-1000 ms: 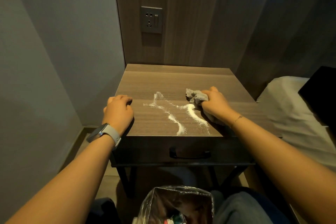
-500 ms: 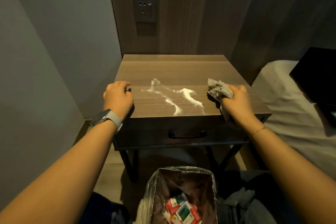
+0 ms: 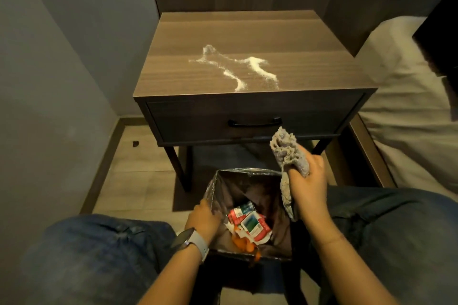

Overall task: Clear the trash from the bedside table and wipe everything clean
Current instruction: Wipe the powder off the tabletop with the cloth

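Observation:
The wooden bedside table point(image 3: 309, 39) carries streaks of white powder point(image 3: 238, 67) across its front half. Below its drawer, between my knees, stands a trash bin point(image 3: 250, 173) lined with a shiny bag, holding red-and-white wrappers point(image 3: 247, 223) and orange scraps. My left hand point(image 3: 203, 220) grips the bin's left rim. My right hand point(image 3: 309, 186) holds a crumpled grey cloth point(image 3: 285, 148) over the bin's right rim, with part of the cloth hanging down into the bin.
The drawer has a black handle point(image 3: 255, 122). A bed with white bedding point(image 3: 401, 96) stands close on the right, with a dark object point(image 3: 441, 32) on it. A grey wall runs along the left. A small dark scrap point(image 3: 135, 143) lies on the floor by the wall.
Both hands left the tabletop. My right hand carried the cloth down over the bin; my left hand dropped to the bin's rim. The view tilted downward.

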A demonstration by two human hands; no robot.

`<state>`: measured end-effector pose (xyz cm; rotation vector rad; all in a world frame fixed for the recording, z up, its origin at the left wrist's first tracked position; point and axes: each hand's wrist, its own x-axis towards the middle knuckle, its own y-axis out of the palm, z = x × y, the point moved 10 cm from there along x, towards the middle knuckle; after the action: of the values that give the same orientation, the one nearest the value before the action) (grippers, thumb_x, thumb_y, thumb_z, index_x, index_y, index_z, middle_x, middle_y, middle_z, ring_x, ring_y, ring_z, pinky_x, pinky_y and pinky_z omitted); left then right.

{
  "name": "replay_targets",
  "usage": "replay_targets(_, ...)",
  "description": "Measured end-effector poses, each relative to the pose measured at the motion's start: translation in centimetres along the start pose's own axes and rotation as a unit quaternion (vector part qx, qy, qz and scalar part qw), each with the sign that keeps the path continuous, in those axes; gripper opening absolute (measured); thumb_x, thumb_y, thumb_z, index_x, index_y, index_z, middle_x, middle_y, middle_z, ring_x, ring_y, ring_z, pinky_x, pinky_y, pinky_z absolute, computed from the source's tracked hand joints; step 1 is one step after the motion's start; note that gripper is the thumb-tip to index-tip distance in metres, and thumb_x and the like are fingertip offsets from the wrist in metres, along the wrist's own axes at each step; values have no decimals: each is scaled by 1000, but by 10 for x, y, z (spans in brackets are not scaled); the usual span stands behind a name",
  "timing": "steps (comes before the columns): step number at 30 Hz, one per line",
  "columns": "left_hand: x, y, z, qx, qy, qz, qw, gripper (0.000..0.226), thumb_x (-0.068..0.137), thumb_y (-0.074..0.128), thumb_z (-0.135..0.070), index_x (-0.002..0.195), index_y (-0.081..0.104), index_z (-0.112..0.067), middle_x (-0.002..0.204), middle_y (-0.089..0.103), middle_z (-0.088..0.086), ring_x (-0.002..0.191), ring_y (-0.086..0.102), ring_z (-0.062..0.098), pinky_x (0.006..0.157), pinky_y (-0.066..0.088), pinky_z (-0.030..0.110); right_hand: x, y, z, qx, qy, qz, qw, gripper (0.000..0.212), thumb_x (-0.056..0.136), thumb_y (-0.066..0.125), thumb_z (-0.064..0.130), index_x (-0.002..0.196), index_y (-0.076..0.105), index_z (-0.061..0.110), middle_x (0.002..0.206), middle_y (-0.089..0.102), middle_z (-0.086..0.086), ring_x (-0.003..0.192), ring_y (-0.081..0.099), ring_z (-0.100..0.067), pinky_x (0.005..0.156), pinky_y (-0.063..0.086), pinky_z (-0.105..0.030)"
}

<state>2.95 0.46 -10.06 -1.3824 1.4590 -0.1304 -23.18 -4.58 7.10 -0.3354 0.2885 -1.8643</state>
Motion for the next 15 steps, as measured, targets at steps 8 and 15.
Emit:
replay_targets(8,21,13,2,61,28,-40,997,27,99,39,-24,110,57,-7,114,65,16,107,60,34,86,46,33,-6,-8,-62,-36,92,11,995,48,88,55,-1,130,58,21,111,47,-4,84,47,7,68,34,3)
replay_targets(15,49,-11,-31,39,31,-92,995,27,100,40,-17,110,61,-4,111,65,19,103,60,37,79,45,36,4,3,-69,-34,99,28,994,48,88,56,1,131,58,24,113,49,-3,88,47,5,78,35,-10)
